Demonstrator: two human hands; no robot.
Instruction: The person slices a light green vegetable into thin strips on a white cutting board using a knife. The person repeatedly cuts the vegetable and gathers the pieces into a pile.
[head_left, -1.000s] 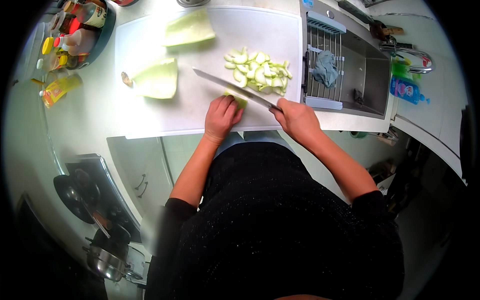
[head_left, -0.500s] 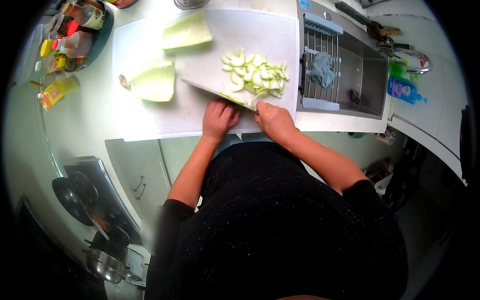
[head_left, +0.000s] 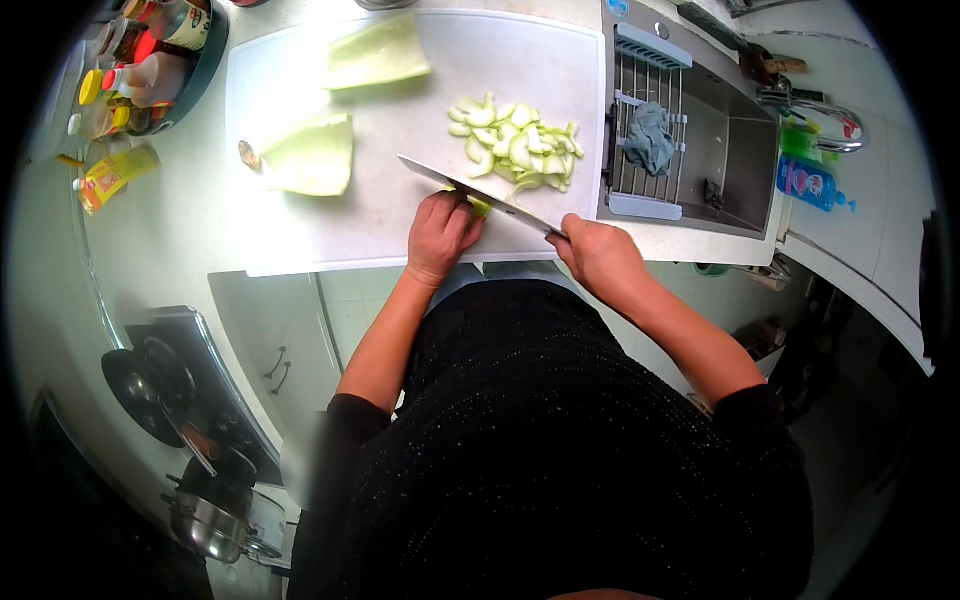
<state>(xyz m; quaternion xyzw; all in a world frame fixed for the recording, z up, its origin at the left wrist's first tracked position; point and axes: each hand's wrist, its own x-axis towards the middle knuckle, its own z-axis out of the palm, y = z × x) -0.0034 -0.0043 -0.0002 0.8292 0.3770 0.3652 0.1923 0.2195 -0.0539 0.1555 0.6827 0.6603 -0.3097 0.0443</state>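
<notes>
My right hand (head_left: 602, 256) grips the handle end of a kitchen knife (head_left: 510, 207), whose blade slants up to the left across the cutting board. Close to the blade, my left hand (head_left: 440, 236) has its fingers curled down on a small piece of pale green gourd (head_left: 480, 207), mostly hidden by the fingers and the knife. Beyond the knife lies a loose heap of gourd slices (head_left: 520, 145). Two larger gourd pieces rest further left: one with its stem end (head_left: 308, 158), and another (head_left: 378, 52) near the far edge. All sit on the white cutting board (head_left: 290, 235).
Right of the board is a steel sink (head_left: 735, 165) with a drying rack (head_left: 647, 190) holding a blue-grey cloth (head_left: 648, 140). A tray of condiment bottles (head_left: 165, 75) stands far left, with a yellow bottle (head_left: 115, 178) nearby. Lower left are a stove (head_left: 205, 385) and a steel pot (head_left: 207, 527).
My right hand and the knife have shifted to the right and slightly nearer to me. My left hand stays nearly in place on the gourd piece.
</notes>
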